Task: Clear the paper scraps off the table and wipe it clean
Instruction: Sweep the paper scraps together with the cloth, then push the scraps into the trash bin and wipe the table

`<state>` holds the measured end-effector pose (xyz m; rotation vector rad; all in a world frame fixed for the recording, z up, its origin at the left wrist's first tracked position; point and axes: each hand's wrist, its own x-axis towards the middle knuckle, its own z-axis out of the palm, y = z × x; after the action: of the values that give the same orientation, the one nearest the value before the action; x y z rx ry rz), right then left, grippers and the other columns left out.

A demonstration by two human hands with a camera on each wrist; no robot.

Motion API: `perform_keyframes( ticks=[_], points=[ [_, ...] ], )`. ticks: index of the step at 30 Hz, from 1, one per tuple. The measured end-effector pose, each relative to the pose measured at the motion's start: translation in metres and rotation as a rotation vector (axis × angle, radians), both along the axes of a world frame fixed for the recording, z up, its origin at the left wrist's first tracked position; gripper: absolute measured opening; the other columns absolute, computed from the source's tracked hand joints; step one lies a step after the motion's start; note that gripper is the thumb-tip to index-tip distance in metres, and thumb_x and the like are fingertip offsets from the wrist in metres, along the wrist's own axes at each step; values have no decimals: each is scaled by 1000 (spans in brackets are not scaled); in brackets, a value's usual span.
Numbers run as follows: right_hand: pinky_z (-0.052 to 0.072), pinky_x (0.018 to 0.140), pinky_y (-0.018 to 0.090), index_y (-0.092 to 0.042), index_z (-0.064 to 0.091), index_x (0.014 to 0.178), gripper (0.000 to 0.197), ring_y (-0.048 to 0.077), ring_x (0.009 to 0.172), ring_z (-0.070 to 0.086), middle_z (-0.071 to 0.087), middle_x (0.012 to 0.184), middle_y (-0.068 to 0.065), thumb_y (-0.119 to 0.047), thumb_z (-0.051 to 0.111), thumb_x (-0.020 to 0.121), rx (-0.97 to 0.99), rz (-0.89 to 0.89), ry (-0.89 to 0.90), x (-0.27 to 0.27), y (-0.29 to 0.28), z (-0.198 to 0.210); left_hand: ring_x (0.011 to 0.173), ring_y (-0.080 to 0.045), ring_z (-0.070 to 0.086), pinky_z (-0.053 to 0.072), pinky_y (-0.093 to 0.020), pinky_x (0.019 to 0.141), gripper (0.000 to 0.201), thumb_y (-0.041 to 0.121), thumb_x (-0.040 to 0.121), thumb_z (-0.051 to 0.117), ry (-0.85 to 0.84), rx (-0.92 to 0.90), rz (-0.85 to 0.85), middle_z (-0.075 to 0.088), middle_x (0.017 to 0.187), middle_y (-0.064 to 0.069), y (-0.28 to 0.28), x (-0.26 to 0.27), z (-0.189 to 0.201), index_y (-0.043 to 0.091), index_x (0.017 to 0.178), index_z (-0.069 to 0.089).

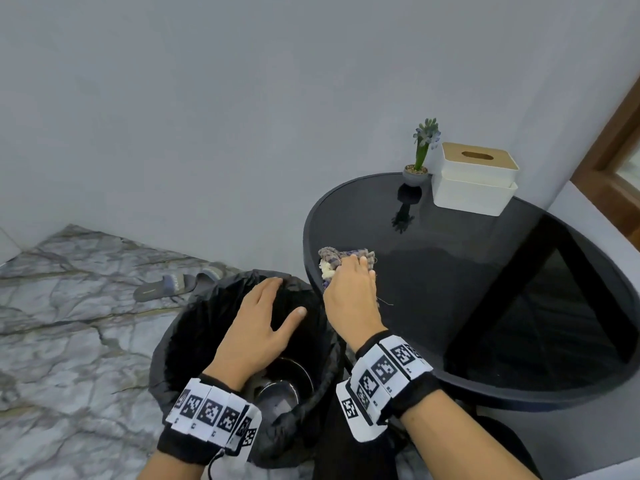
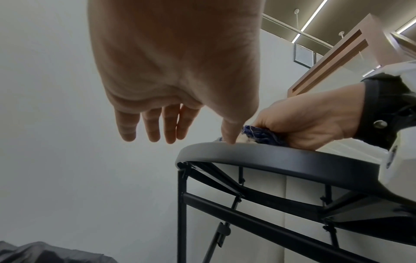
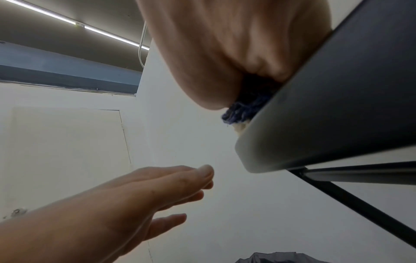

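Note:
My right hand point(image 1: 349, 289) grips a blue and grey woven cloth point(image 1: 332, 253) at the left edge of the round black table point(image 1: 433, 271). White paper scraps point(image 1: 326, 268) sit bunched against the cloth at the table's rim. In the left wrist view the cloth point(image 2: 258, 132) and a white scrap point(image 2: 246, 139) lie under my right hand point(image 2: 303, 124) on the rim. My left hand point(image 1: 263, 320) hovers flat, fingers straight, over the bin lined with a black bag point(image 1: 194, 327), just below the table edge. It holds nothing.
A small potted plant point(image 1: 419, 157) and a white tissue box point(image 1: 476, 181) stand at the table's far side. A slipper point(image 1: 169, 285) lies on the marble floor behind the bin. A grey wall runs behind everything.

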<state>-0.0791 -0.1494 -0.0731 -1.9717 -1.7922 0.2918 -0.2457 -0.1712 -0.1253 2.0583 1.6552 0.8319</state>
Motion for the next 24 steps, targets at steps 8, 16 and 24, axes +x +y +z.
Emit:
perform_keyframes(
  ticks=[8, 16, 24],
  points=[
    [43, 97, 41, -2, 47, 119, 29, 32, 111, 51, 54, 121, 17, -7, 51, 91, 81, 91, 89, -40, 32, 1, 144, -14, 27, 23, -29, 116, 76, 61, 90, 49, 20, -50, 62, 35, 155, 0, 24, -37, -11, 16, 149, 34],
    [36, 58, 23, -11, 55, 110, 28, 14, 77, 54, 60, 104, 8, -24, 31, 102, -26, 151, 433, -12, 38, 39, 143, -16, 29, 25, -30, 115, 76, 61, 91, 49, 5, -88, 53, 35, 154, 0, 35, -37, -14, 16, 150, 32],
    [40, 69, 29, -12, 54, 113, 29, 24, 84, 53, 62, 107, 17, -25, 31, 102, 79, 96, 248, 52, 40, 63, 144, -14, 28, 27, -32, 115, 77, 64, 90, 47, -25, -74, 20, 34, 155, 3, 30, -23, -9, 20, 151, 30]
  ],
)
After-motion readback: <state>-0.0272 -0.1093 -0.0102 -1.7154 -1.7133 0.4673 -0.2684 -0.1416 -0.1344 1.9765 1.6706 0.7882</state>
